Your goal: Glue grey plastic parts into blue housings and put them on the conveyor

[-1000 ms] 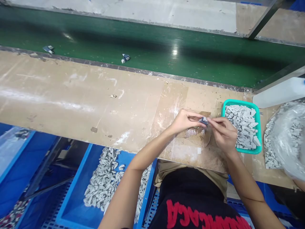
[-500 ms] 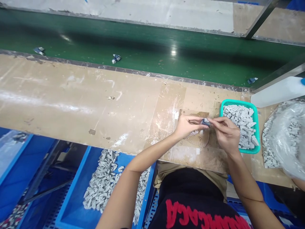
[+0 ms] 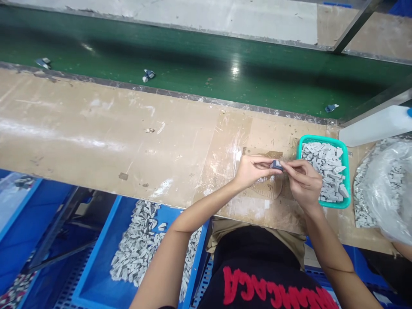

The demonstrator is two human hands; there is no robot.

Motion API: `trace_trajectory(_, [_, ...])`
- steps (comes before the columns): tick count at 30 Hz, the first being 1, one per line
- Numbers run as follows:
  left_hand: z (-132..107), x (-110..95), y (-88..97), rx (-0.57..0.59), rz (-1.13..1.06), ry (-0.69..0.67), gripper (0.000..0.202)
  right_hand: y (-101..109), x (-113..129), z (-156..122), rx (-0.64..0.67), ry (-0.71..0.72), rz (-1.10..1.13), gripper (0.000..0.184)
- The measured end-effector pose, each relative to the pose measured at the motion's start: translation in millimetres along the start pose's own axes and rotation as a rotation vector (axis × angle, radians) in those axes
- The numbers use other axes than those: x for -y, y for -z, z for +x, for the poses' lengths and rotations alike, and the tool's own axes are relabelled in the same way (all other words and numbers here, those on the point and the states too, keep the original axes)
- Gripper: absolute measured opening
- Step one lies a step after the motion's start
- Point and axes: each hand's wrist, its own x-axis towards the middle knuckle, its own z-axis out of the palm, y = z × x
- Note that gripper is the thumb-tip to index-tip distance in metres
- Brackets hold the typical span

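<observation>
My left hand (image 3: 249, 170) pinches a small dark blue plastic part with a light grey piece on it (image 3: 276, 165) between thumb and fingertips. From the other side, the fingertips of my right hand (image 3: 304, 180) close on the same part, at its grey end. Both hands hover over a worn cardboard patch (image 3: 267, 189) on the bench. Just to the right of my right hand, a green basket (image 3: 346, 171) holds many light grey plastic pieces (image 3: 325, 167). My fingers hide some of the held part.
Beyond the bench (image 3: 106, 128) runs a green conveyor belt (image 3: 193, 73) with several blue and grey parts (image 3: 148, 76) on it. A white bottle (image 3: 373, 125) and a clear bag of grey pieces (image 3: 386, 184) lie at right. Below left stands a blue bin (image 3: 96, 262) of grey pieces.
The parts on the belt have shifted to the left. My right hand has moved slightly left, its fingertips pressed closer against the held part. My left hand has hardly moved.
</observation>
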Motion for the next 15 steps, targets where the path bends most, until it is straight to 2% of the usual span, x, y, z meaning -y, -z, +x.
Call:
trace_trajectory(6, [2.0,6.2,-0.7,-0.043,-0.015,0.014,0.038,-7.6,-4.1,-7.2,0.016,-0.046,0.014,0.045])
trace_trajectory(10, [11.0,7.9,3.6,-0.014,-0.068,0.085,0.040,-9.1,-2.7,-3.0,0.044,-0.151,-0.012,0.034])
trace_trajectory(12, [13.4,5.7,6.8,0.075,-0.144,0.187,0.040,-8.1,-0.7,-0.1,0.066,-0.236,0.043,0.032])
trace_trajectory(15, [10.8,3.7,11.6,0.250,-0.222,0.316,0.033,-6.9,2.9,0.4,0.137,-0.339,0.308,0.046])
